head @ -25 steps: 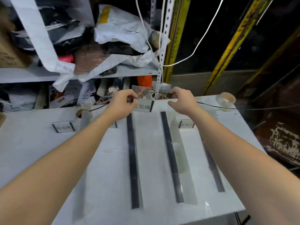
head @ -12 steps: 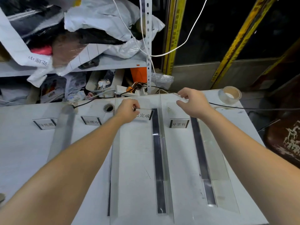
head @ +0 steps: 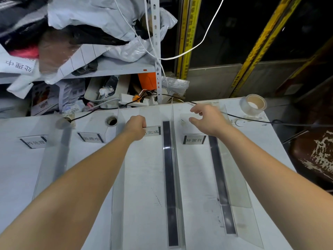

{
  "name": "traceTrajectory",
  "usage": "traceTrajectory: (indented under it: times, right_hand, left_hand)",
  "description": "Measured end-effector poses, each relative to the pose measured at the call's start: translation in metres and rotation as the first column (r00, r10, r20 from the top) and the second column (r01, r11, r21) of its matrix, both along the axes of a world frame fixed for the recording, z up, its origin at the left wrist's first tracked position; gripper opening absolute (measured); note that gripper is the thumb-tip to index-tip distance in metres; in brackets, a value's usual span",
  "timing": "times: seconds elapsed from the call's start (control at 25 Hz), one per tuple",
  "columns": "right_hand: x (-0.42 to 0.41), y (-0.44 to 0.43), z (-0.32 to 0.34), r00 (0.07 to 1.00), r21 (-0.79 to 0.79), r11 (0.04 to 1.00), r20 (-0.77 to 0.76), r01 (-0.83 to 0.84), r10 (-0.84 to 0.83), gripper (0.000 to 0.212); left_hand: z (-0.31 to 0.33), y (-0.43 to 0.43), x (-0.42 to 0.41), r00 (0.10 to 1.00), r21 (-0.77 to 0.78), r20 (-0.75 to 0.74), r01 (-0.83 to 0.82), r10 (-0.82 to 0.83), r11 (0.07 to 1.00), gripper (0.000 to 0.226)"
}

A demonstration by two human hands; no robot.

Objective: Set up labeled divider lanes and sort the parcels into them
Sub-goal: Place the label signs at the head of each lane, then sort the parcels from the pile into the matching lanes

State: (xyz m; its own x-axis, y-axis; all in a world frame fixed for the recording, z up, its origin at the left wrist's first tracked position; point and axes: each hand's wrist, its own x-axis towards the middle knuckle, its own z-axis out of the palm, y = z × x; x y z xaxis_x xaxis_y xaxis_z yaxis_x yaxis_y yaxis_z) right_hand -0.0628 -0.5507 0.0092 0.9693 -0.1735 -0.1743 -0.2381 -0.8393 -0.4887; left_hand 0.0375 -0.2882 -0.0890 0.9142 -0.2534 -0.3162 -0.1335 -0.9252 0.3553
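Observation:
Clear acrylic dividers with black base strips point(head: 169, 177) point(head: 220, 184) stand along the white table point(head: 144, 204), forming lanes. Small label stands sit at the far ends of the lanes: one at the far left point(head: 35, 142), a second point(head: 91, 138), a third point(head: 153, 131) and a fourth point(head: 194, 140). My left hand point(head: 136, 127) pinches the left edge of the third label, which rests on the table. My right hand point(head: 207, 119) hovers above the fourth lane with loosely curled fingers and holds nothing. Parcels in grey and black bags point(head: 100, 27) are piled on the shelf behind.
A roll of clear tape point(head: 253, 105) sits at the table's far right corner. A black cable point(head: 252, 120) runs across the far edge. Two cable holes point(head: 111, 121) point(head: 65, 120) lie near the back. A power strip point(head: 137, 101) and clutter fill the lower shelf.
The label went from held in the air by both hands to standing in the third lane. My right hand let go and moved right; my left hand still pinches it.

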Motion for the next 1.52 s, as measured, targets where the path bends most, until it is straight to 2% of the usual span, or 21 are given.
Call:
traceTrajectory:
  times: [0.12,0.24,0.36,0.48,0.6,0.72,0.96,1.08,1.32,1.52]
  right_hand:
    - [0.005,0.009,0.003,1.000,-0.011,0.999,-0.005,-0.031,0.031,0.039]
    - [0.009,0.020,0.011,0.998,-0.023,0.998,-0.012,-0.063,0.063,0.040]
    - [0.011,0.038,0.028,0.995,-0.061,0.993,-0.014,-0.103,0.102,0.042]
    - [0.012,0.063,0.049,0.986,-0.093,0.981,-0.004,-0.168,0.169,0.043]
    - [0.014,0.099,0.068,0.973,-0.118,0.967,0.007,-0.227,0.229,0.045]
    - [0.011,0.152,0.085,0.943,-0.116,0.942,0.068,-0.316,0.325,0.044]
    - [-0.017,0.277,0.104,0.872,-0.116,0.872,0.068,-0.476,0.485,0.045]
    - [-0.034,0.327,0.106,0.855,-0.150,0.853,0.077,-0.499,0.513,0.047]
    - [-0.084,0.481,0.119,0.837,-0.162,0.838,0.093,-0.522,0.539,0.041]
    - [-0.103,0.589,0.135,0.821,-0.176,0.824,0.109,-0.539,0.560,0.046]
  left_hand:
    - [0.006,0.002,0.001,0.999,0.021,-0.049,0.016,-0.015,1.000,0.019]
    - [0.022,0.004,-0.001,0.998,-0.015,-0.042,0.038,-0.039,0.999,0.038]
    - [0.062,0.016,-0.010,0.988,0.062,0.109,0.106,-0.113,0.992,0.055]
    - [0.111,0.049,-0.021,0.961,0.166,0.242,0.096,-0.135,0.981,0.048]
    - [0.151,0.093,-0.039,0.947,0.218,0.308,0.020,-0.088,0.976,0.047]
    - [0.180,0.147,-0.066,0.946,0.274,0.325,-0.080,-0.014,0.958,0.056]
    - [0.193,0.268,-0.138,0.948,0.272,0.283,-0.227,0.147,0.935,0.066]
    - [0.196,0.323,-0.170,0.936,0.245,0.287,-0.277,0.204,0.929,0.067]
    - [0.211,0.455,-0.245,0.934,0.261,0.258,-0.313,0.246,0.913,0.070]
    - [0.251,0.563,-0.276,0.894,0.210,0.345,-0.371,0.286,0.905,0.059]
